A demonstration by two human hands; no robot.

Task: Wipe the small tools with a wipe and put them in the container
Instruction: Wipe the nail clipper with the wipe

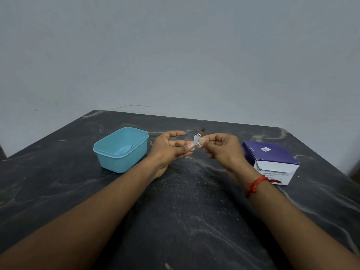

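A small metal nail clipper [198, 137] is held above the table's middle, tilted up and to the right. My left hand [171, 146] pinches its lower end with thumb and fingers. My right hand [222, 148] pinches a small white wipe [200, 143] against the clipper's side. The light blue plastic container [120, 150] stands open to the left of my hands, with a small item lying on its bottom that is too small to identify.
A purple and white box of alcohol swabs [270, 162] sits at the right, near my right wrist with its red thread band. The dark marble table [185, 211] ends at a grey wall behind; its left and right edges slope away.
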